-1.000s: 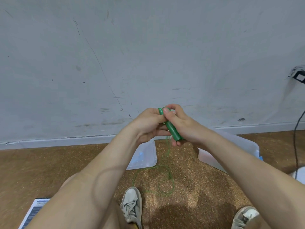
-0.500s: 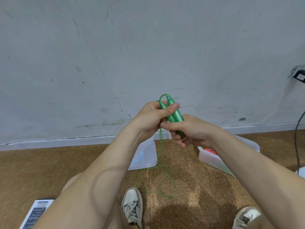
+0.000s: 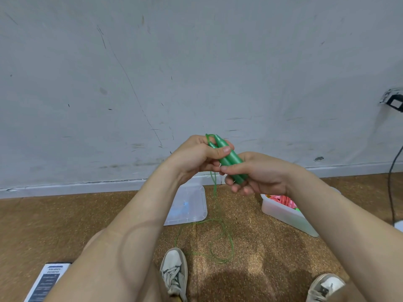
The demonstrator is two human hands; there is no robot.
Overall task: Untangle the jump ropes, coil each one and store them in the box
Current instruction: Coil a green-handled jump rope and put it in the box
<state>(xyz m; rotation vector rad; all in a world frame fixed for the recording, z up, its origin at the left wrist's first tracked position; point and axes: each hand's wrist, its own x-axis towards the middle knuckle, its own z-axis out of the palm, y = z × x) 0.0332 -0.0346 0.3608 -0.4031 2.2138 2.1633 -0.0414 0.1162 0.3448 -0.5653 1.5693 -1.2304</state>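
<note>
My left hand point(image 3: 196, 159) and right hand point(image 3: 263, 177) both grip the two green handles point(image 3: 231, 159) up in the air, but the green rope point(image 3: 215, 186) hangs down in loose loops on the floor point(image 3: 65, 225) near my shoe point(image 3: 174, 271) and the lid point(image 3: 192, 205), so it may snag or knot before reaching the box point(image 3: 283, 212).

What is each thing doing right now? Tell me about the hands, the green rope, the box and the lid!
Green handles, held together side by side.
Left hand, grips their upper ends.
Right hand, grips their lower ends.
Green cord, hangs down, loose loops on the floor, not coiled.
Box, open, something pink inside.
Lid, off, lying flat on the floor.
</note>
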